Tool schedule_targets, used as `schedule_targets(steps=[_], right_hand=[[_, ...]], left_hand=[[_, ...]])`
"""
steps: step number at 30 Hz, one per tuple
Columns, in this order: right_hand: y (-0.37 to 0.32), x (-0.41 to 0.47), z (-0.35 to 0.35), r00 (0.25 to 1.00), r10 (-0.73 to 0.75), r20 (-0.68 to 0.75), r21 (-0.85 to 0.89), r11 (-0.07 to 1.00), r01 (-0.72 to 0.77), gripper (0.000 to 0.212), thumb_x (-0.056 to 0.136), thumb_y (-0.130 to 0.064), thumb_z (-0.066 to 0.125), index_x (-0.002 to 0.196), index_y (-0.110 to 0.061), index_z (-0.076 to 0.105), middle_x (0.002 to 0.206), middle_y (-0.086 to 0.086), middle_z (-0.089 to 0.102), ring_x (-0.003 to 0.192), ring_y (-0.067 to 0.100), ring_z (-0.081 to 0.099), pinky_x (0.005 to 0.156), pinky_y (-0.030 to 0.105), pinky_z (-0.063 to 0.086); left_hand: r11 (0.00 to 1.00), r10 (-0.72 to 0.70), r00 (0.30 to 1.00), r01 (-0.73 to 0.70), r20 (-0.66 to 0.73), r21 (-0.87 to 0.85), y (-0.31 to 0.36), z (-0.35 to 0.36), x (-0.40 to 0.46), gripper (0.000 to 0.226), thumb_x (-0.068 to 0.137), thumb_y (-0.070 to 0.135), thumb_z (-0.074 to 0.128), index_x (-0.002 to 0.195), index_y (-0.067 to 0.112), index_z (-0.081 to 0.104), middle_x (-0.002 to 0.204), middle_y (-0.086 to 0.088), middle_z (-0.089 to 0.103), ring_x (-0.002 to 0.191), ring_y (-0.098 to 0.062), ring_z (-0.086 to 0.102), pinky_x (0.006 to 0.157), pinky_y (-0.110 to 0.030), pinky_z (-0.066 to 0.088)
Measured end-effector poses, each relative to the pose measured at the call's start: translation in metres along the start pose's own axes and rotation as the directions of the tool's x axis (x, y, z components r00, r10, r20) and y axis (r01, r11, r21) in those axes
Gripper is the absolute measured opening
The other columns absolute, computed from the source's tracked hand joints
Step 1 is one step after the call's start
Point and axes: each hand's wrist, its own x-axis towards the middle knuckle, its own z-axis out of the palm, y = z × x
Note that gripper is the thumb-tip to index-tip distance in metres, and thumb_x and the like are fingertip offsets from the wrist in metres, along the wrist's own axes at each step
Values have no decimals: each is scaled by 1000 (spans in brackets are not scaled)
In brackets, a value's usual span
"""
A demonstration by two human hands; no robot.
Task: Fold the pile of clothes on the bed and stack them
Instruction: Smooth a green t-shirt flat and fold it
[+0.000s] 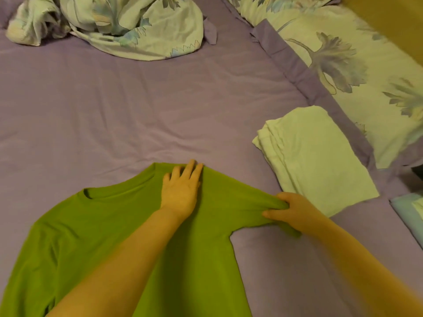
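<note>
A green long-sleeved shirt (109, 225) lies spread flat on the bed (137, 99), near its front edge, collar pointing away. The left hand (180, 188) rests flat on the shoulder, fingers straight, pinning the cloth. The right hand (290, 209) has its grip closed on the bunched sleeve end, drawing it taut out to the side. The sleeve fold seems to be the step in hand; the next move likely calls for carrying that sleeve back across the chest while the flat hand holds the crease. Just beside it to the right sits a folded pale garment (315, 156), the stack begun. Purple sheet, crumpled floral duvet (119, 24) at the far side, floral pillow (343, 65) along the right.
</note>
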Motion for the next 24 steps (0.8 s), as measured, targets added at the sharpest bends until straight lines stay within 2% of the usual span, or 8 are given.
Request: schedule_targets(steps=[4, 6, 8, 11, 14, 17, 22, 24], right_hand=[[5, -6, 1, 1000, -17, -4, -107, 994, 17, 21, 83, -21, 69, 88, -13, 51, 69, -4, 48, 66, 13, 47, 53, 21, 34], [11, -9, 1, 1000, 4, 31, -265, 964, 5, 18, 86, -22, 65, 97, -16, 51, 73, -7, 48, 72, 14, 49, 53, 20, 35], [15, -12, -2, 999, 34, 0, -371, 928, -31, 18, 87, -26, 64, 86, -16, 49, 70, -6, 46, 72, 16, 48, 58, 26, 35], [25, -15, -10, 984, 34, -177, -80, 996, -48, 26, 84, -6, 61, 68, -15, 43, 61, -1, 44, 58, 14, 43, 50, 21, 35], [27, -18, -11, 957, 107, -271, 285, 958, -26, 26, 84, 10, 52, 88, -15, 55, 82, 8, 55, 72, 22, 51, 63, 32, 45], [31, -16, 9, 948, 77, -309, 185, 983, -20, 50, 87, 0, 63, 132, -12, 45, 116, -2, 46, 104, 15, 48, 85, 27, 41], [38, -17, 28, 891, 79, -447, 274, 960, 52, 34, 86, -5, 67, 114, -14, 50, 98, -9, 51, 100, 17, 53, 74, 13, 40], [39, -14, 32, 892, 83, -444, 286, 957, 53, 37, 87, -8, 66, 121, -10, 51, 102, -5, 53, 101, 16, 53, 81, 20, 43]], left_hand=[[987, 151, 979, -142, 139, -70, 9, -11, 27, 55, 99, 32, 42, 150, 31, 22, 153, 3, 29, 122, -29, 42, 95, -36, 38], [985, 113, 960, -75, 256, -156, 10, -17, 34, 49, 96, 25, 51, 143, 24, 38, 139, -8, 41, 118, -31, 49, 93, -40, 43], [977, 23, 976, 25, 216, -214, 10, -23, 36, 31, 93, 21, 53, 124, 14, 55, 124, -14, 48, 109, -35, 54, 85, -43, 44], [870, -109, 984, 161, 138, -467, 9, -29, 40, 12, 90, 12, 57, 102, 8, 55, 108, -21, 57, 91, -37, 62, 78, -43, 47], [720, -142, 973, 229, 184, -655, 13, -31, 38, 23, 87, 2, 61, 106, 5, 49, 118, -25, 51, 91, -40, 62, 81, -47, 51], [769, -78, 992, 124, 101, -627, 26, -23, 22, 54, 80, -1, 69, 129, 2, 45, 144, -23, 23, 116, -44, 50, 101, -37, 38], [845, 101, 986, -157, -136, -510, 53, 0, -13, 26, 78, 1, 69, 103, -2, 61, 112, -21, 51, 108, -40, 52, 95, -39, 40], [867, 177, 977, -211, -116, -452, 61, 13, -20, 25, 87, 14, 65, 110, 4, 64, 122, -19, 56, 123, -40, 47, 106, -41, 32]])
